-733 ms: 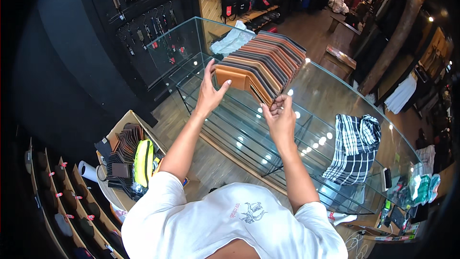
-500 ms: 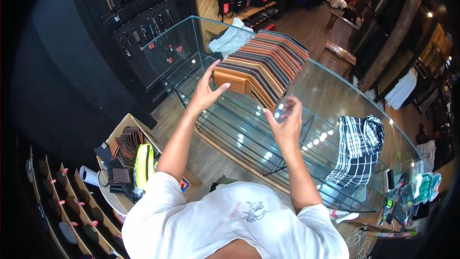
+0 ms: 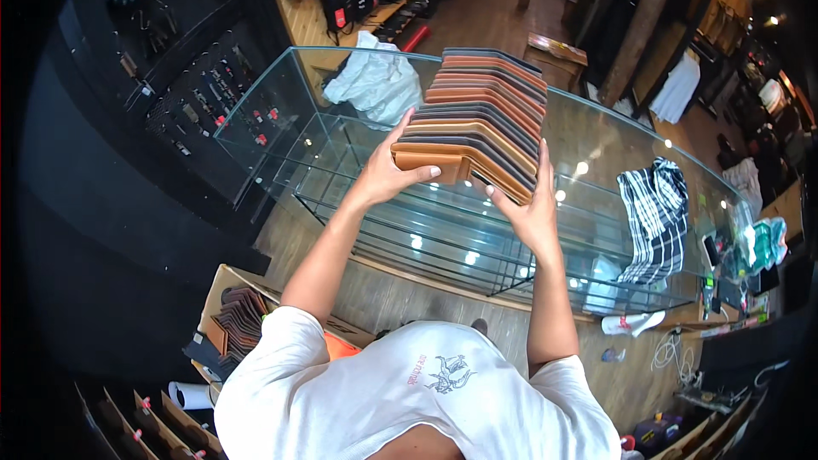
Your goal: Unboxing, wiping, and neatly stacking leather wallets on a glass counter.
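Grips wallets (image 3: 481, 111) over the case (image 3: 588, 179) between left hand (image 3: 383, 179) and right hand (image 3: 536, 217) fingers, and could spill some by squeezing too softly.

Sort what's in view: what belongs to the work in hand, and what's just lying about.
In hand:
- row of folded wallets
- left hand and right hand, holding its sides
- glass display case, underneath

Apparently just lying about:
- crumpled pale plastic
- black-and-white plaid cloth
- white roll
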Action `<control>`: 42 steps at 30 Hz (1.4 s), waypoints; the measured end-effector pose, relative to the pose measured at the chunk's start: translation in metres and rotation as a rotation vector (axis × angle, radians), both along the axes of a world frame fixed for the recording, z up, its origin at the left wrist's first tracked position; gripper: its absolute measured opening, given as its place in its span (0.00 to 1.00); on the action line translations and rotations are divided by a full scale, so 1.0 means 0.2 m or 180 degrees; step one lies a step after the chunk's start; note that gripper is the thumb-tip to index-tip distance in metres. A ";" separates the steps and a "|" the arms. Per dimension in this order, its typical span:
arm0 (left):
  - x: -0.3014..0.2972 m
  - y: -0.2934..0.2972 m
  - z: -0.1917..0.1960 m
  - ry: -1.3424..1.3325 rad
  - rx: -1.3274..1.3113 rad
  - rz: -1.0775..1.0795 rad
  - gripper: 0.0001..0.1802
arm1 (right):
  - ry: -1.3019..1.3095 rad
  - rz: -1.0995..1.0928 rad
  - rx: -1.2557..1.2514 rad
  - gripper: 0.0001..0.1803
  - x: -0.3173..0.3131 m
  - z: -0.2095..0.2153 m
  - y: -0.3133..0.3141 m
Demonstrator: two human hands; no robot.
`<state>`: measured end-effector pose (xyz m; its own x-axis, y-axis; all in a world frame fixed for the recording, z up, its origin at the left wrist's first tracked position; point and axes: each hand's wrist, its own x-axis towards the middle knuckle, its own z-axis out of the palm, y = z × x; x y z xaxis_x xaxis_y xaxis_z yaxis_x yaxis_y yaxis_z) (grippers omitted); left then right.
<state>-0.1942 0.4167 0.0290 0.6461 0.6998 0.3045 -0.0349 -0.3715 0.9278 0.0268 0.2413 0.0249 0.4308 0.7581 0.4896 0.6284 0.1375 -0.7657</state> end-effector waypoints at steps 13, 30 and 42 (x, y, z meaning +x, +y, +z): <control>-0.03 0.02 -0.06 0.0054 0.0192 -0.0225 0.62 | 0.0133 -0.0040 -0.0131 0.64 -0.05 -0.02 -0.02; 0.05 -0.01 -0.04 -0.0085 0.0138 -0.0249 0.58 | 0.0403 0.0253 -0.0130 0.64 0.09 -0.01 0.00; -0.02 -0.10 -0.02 0.0133 0.0249 -0.0337 0.63 | 0.0802 0.0780 -0.0176 0.62 0.08 0.07 -0.09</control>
